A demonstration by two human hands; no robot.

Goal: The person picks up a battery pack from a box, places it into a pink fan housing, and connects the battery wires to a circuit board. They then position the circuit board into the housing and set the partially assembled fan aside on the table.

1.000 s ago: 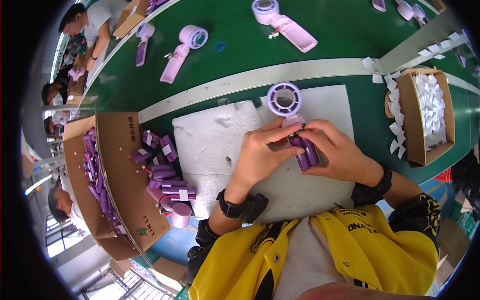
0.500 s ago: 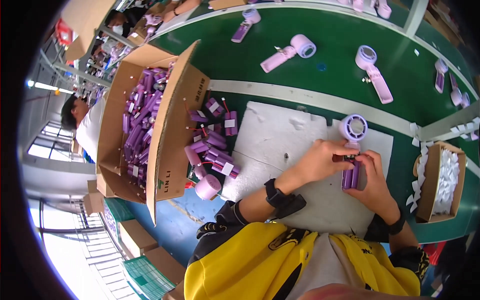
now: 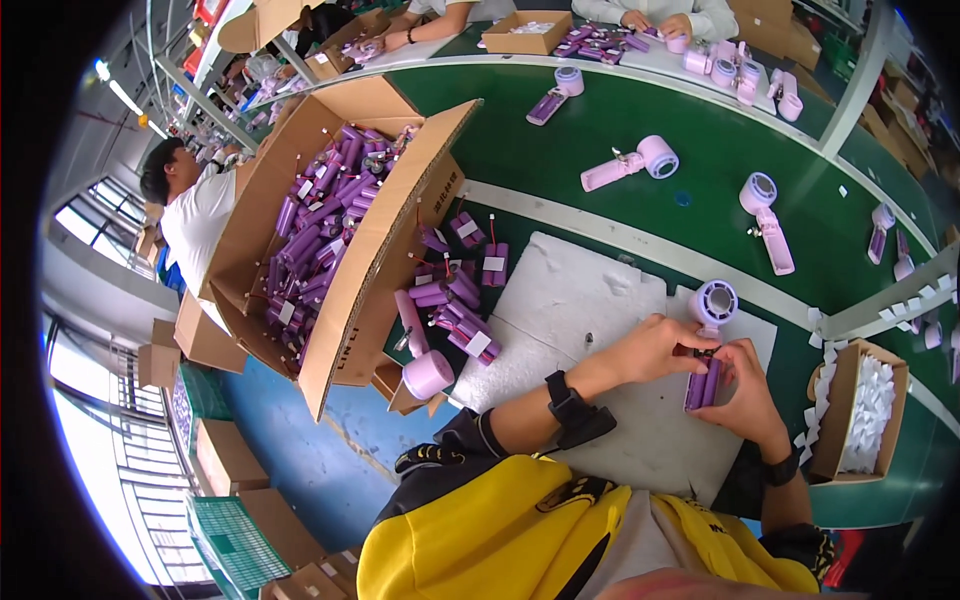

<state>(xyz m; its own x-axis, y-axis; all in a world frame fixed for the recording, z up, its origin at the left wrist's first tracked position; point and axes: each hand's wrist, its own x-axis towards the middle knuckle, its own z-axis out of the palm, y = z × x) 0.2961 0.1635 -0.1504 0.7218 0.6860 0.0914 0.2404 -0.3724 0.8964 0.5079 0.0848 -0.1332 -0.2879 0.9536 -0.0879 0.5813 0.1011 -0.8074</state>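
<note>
A lilac handheld fan [image 3: 716, 302] lies on the white foam board [image 3: 560, 290], its round head pointing away from me. Purple battery cells [image 3: 702, 388] sit in its open handle. My left hand [image 3: 662, 350] is closed, fingertips pinched at the fan's neck by a small dark part that is mostly covered. From the other side my right hand [image 3: 745, 395] grips the handle, thumb near its lower end and fingers near the neck. Left of the board, several wired purple battery packs [image 3: 465, 310] lie beside another pink fan [image 3: 428, 374].
A large carton [image 3: 390, 260] full of battery packs stands at the left. On the right is a small box [image 3: 818, 450] of white pieces. Several fans lie on the green belt [image 3: 520, 150] behind a pale rail [image 3: 640, 240]. Co-workers sit across it and at the left.
My view has tilted up, so the scene sits lower and co-workers' hands show at the far side. Both hands stay on the fan with nearly the same grip.
</note>
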